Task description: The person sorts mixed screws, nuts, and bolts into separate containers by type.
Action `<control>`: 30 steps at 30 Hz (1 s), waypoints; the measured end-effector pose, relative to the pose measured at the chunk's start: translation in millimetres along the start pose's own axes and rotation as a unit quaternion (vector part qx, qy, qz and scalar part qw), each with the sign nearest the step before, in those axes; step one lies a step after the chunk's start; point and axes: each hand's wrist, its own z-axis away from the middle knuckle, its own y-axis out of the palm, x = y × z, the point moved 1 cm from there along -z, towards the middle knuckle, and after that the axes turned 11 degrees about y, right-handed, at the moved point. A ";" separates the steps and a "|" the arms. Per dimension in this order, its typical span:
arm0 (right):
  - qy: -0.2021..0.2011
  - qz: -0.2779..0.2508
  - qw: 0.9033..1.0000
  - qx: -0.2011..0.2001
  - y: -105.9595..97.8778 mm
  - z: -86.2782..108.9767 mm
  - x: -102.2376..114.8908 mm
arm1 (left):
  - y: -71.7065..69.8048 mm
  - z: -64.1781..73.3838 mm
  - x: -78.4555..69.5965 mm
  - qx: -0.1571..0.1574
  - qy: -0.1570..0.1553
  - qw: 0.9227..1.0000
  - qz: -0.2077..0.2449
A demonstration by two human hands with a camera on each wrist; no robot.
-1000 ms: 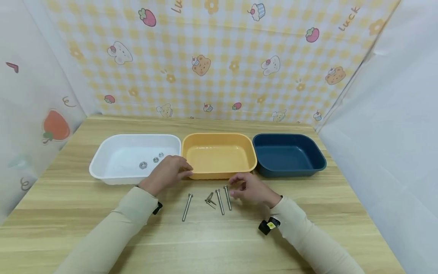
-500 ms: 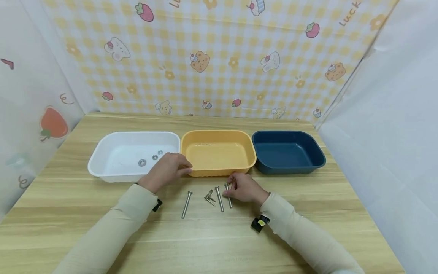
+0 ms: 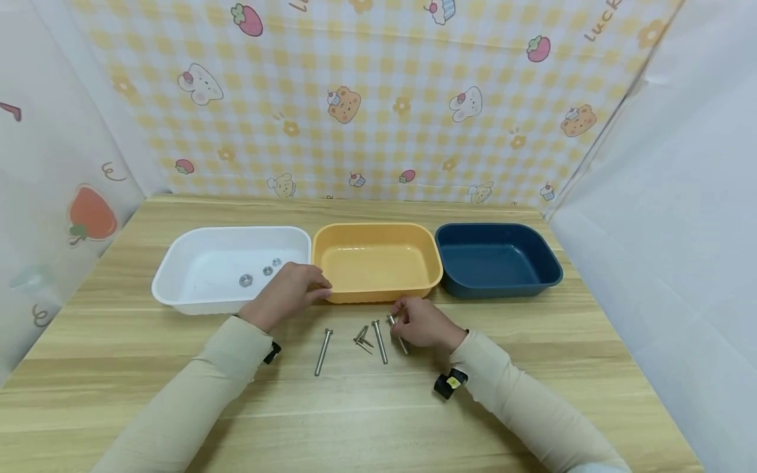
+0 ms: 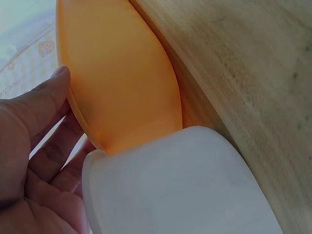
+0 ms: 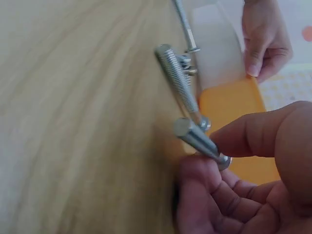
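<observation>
In the head view my right hand [image 3: 424, 323] is low over the table, just in front of the yellow tray [image 3: 378, 297]. It pinches a metal bolt [image 5: 197, 139] between thumb and fingers, the head end close to the fingertips. Beside it lie another long bolt [image 3: 380, 343], a small cluster of short screws [image 3: 362, 337] and a third long bolt [image 3: 323, 353] further left. My left hand [image 3: 288, 291] rests where the white tray [image 3: 195, 306] and yellow tray meet. Its thumb touches the yellow rim, and the loosely bent fingers are partly hidden behind that rim.
Three nuts [image 3: 246, 280] lie inside the white tray. A dark blue tray [image 3: 499, 291] stands at the right end of the row. Behind the wooden table [image 3: 355, 420] hangs a yellow checked cloth [image 3: 378, 131], with pale walls at both sides.
My right hand has moved left onto the rightmost bolt and now pinches it; the bolt has turned, its lower end swinging right. My left hand stays at the trays' rims.
</observation>
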 end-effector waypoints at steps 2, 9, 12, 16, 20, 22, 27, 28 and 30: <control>0.007 -0.039 0.999 0.024 -2.3 1.8 -0.6 | 0.2 -0.3 -0.1 0.001 0.001 1.000 0.001; 0.000 -0.161 0.979 0.122 -18.4 8.9 9.6 | -2.5 -0.3 -1.5 0.006 0.020 1.000 -0.002; 0.000 -0.212 0.966 0.147 -28.9 8.5 18.0 | -3.3 0.1 -1.9 0.007 0.018 1.000 -0.001; 0.002 -0.246 0.955 0.163 -43.5 1.9 27.0 | -3.1 0.5 -1.6 0.006 0.010 1.000 0.004; 0.005 -0.257 0.951 0.173 -56.5 -10.8 36.2 | -4.3 0.6 -2.0 0.011 -0.011 1.000 0.016; 0.006 -0.267 0.947 0.181 -61.6 -18.7 40.9 | -5.2 0.0 -2.3 0.015 -0.020 0.999 0.020; 0.016 -0.284 0.938 0.197 -70.8 -41.6 54.0 | -5.4 -1.8 -2.2 0.025 -0.033 0.999 0.022; 0.019 -0.283 0.938 0.199 -72.3 -46.2 56.5 | -5.2 -1.8 -2.3 0.026 -0.036 0.999 0.022; 0.024 -0.271 0.942 0.197 -75.4 -55.4 60.9 | -5.2 -1.6 -3.2 0.028 -0.044 0.998 0.025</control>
